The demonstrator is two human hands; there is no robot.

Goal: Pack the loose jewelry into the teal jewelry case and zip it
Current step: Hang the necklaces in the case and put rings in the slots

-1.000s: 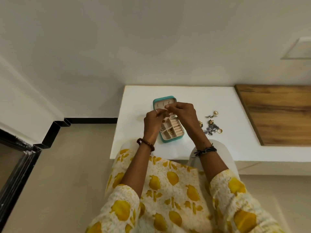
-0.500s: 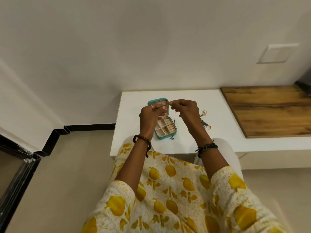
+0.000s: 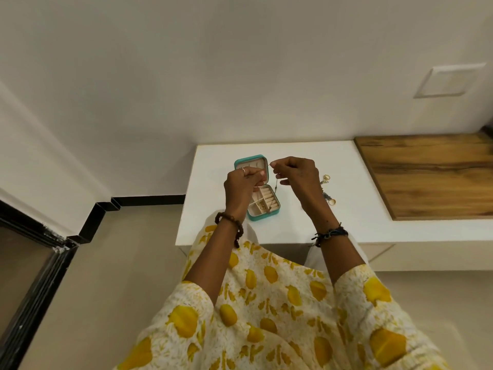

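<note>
The teal jewelry case [image 3: 277,206] lies open on the white table [image 3: 360,209], lid up at the far side, cream compartments showing with a few small gold pieces inside. Both hands are raised above it. My left hand [image 3: 240,186] and my right hand [image 3: 296,176] each pinch an end of a thin chain necklace [image 3: 276,184], which hangs down toward the case's tray. Loose jewelry [image 3: 327,189], gold rings and a bluish piece, lies on the table just right of my right hand, partly hidden by it.
A wooden panel [image 3: 432,172] adjoins the white table on the right. The wall stands directly behind the table. Floor with a black skirting lies to the left. My lap in yellow-patterned fabric is below the table's front edge.
My hands have moved slightly apart and lifted, with the chain now hanging between them over the case. The camera has shifted, so the table sits further right in view.
</note>
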